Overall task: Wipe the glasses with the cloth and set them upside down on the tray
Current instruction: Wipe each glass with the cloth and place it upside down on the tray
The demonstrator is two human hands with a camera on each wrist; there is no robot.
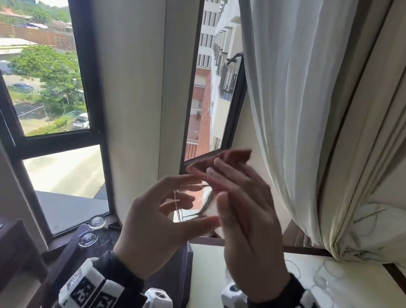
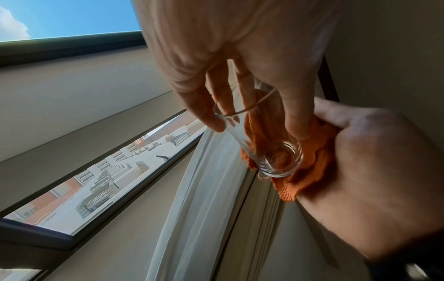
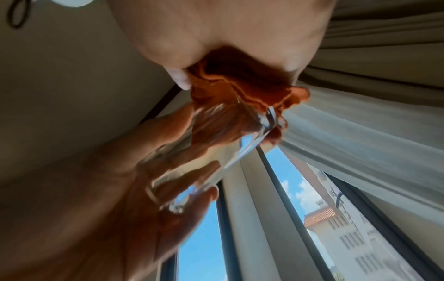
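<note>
holding a clear glass (image 2: 259, 136) raised at chest height, the left hand (image 1: 156, 226) curls thumb and fingertips around its wall. the right hand (image 1: 246, 233) grips an orange cloth (image 2: 310, 167), pressed against the glass base. below, two glasses (image 1: 92, 232) stand upside down on a dark tray (image 1: 172, 271) beside a pale table (image 1: 247, 271). windows (image 1: 55, 75) and a white curtain (image 1: 293, 75) lie behind.

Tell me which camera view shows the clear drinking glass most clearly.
The left wrist view: the clear drinking glass is sharp from rim to base. In the head view it is partly hidden by fingers; in the right wrist view it is blurred.
</note>
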